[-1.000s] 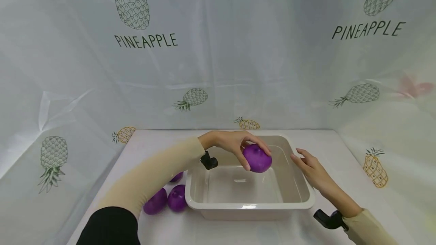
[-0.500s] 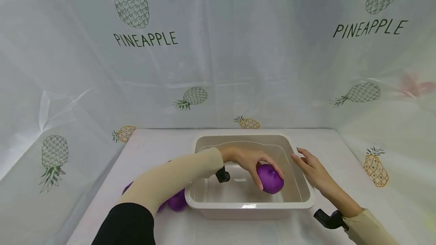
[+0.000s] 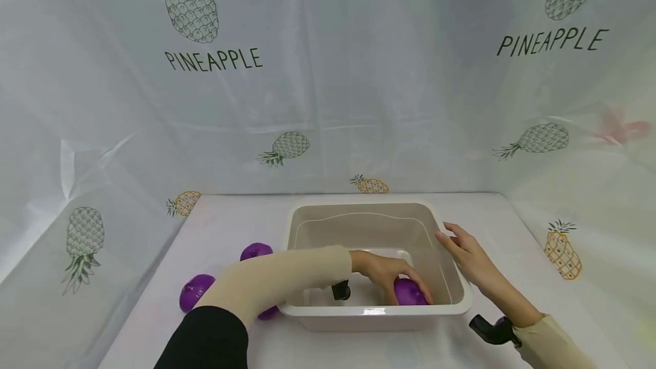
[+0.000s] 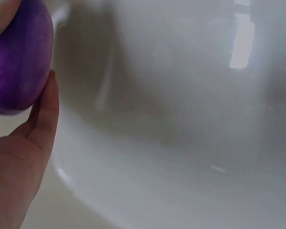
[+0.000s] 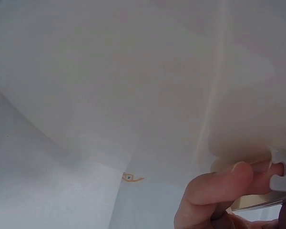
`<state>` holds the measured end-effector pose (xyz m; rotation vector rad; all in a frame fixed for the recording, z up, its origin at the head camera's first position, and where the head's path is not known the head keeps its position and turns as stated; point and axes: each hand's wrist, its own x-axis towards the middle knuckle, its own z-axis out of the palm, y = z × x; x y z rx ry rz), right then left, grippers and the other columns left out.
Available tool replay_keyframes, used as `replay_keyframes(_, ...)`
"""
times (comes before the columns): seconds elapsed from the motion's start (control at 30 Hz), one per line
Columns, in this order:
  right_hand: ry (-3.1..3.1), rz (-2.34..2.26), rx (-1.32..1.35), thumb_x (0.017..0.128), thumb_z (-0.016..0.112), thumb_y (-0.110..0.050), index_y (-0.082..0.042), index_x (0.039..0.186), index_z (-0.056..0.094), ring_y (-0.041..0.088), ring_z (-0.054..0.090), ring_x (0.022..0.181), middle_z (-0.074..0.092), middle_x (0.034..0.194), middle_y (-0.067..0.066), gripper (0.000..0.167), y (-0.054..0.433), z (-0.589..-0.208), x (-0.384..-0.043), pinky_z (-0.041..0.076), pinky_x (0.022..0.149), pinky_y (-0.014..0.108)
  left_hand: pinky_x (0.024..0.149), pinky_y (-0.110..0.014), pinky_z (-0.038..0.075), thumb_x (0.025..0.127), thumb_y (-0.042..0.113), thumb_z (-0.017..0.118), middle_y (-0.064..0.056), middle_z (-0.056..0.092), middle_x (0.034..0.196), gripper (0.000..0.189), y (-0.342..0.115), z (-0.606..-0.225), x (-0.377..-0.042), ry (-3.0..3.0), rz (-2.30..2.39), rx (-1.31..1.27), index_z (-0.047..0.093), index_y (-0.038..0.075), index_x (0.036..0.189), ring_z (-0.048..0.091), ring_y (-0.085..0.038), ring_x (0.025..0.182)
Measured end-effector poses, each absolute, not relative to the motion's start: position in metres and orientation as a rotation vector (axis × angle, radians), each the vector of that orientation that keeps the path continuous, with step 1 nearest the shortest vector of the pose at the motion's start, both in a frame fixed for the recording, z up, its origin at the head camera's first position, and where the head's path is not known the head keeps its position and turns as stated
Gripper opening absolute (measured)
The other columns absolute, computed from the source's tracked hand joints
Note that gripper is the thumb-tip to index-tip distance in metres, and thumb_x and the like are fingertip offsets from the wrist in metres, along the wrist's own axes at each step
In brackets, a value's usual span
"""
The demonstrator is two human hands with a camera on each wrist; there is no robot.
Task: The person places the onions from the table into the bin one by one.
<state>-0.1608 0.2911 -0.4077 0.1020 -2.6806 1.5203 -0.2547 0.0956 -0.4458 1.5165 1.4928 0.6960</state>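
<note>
My left hand reaches down inside a beige plastic basin. Its thumb and fingers grip a glossy purple ball low by the near right corner; the basin's near wall hides the ball's underside. In the left wrist view the ball looks smooth and rounded, with fingers wrapped about its side. My right hand is at the basin's right rim, thumb on the edge. The right wrist view shows bent fingers holding that rim, partly cut off by the frame.
Left of the basin, purple balls lie on the white table: one at the back, one farther left, and one partly hidden by my left sleeve. A pineapple-printed sheet stands behind and at both sides.
My left hand has carried the purple ball rightward, toward me and down into the basin. More balls at the left show from behind the sleeve. My right hand stays at the rim.
</note>
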Motion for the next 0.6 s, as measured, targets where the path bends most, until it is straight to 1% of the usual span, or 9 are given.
replay_keyframes(0.13,-2.677,1.538,0.101,0.107,0.047,-0.021,0.010,0.145,0.035,0.041,0.067,0.098,0.058,0.123,0.038,0.050,0.290,-0.408,-0.161,0.060,0.071,0.045,0.107,-0.016,0.034,0.077,-0.008,0.082,-0.013,0.059,0.138,0.058,0.094,-0.453,-0.253,1.511,0.695,1.530,0.061,-0.004,0.130,0.044,0.007,0.121)
replay_keyframes(0.27,-2.679,1.540,0.093,0.107,0.047,-0.021,0.009,0.145,0.035,0.041,0.067,0.098,0.058,0.123,0.038,0.050,0.291,-0.407,-0.161,0.060,0.070,0.044,0.108,-0.017,0.032,0.077,-0.008,0.082,-0.019,0.058,0.136,0.057,0.098,-0.459,-0.253,1.487,0.702,1.614,0.061,-0.008,0.129,0.043,0.005,0.119)
replay_keyframes(0.43,-2.673,1.555,0.093,0.108,0.046,-0.021,0.010,0.145,0.034,0.041,0.067,0.098,0.059,0.122,0.038,0.050,0.291,-0.407,-0.161,0.060,0.071,0.044,0.106,-0.015,0.031,0.077,-0.004,0.083,-0.016,0.060,0.135,0.056,0.101,-0.464,-0.253,1.534,0.664,1.661,0.062,-0.006,0.129,0.042,0.006,0.117)
replay_keyframes(0.5,-2.673,1.560,0.091,0.108,0.046,-0.021,0.010,0.145,0.034,0.041,0.067,0.098,0.058,0.122,0.039,0.050,0.291,-0.408,-0.161,0.060,0.070,0.044,0.106,-0.015,0.030,0.078,-0.001,0.084,-0.014,0.060,0.135,0.055,0.101,-0.466,-0.253,1.563,0.647,1.663,0.063,-0.004,0.129,0.040,0.006,0.117)
replay_keyframes(0.6,-2.673,1.565,0.088,0.108,0.046,-0.021,0.010,0.145,0.034,0.041,0.067,0.097,0.058,0.122,0.039,0.050,0.291,-0.408,-0.162,0.060,0.070,0.045,0.107,-0.015,0.029,0.078,-0.001,0.084,-0.014,0.059,0.137,0.055,0.099,-0.466,-0.254,1.566,0.644,1.662,0.063,-0.004,0.129,0.041,0.004,0.120)
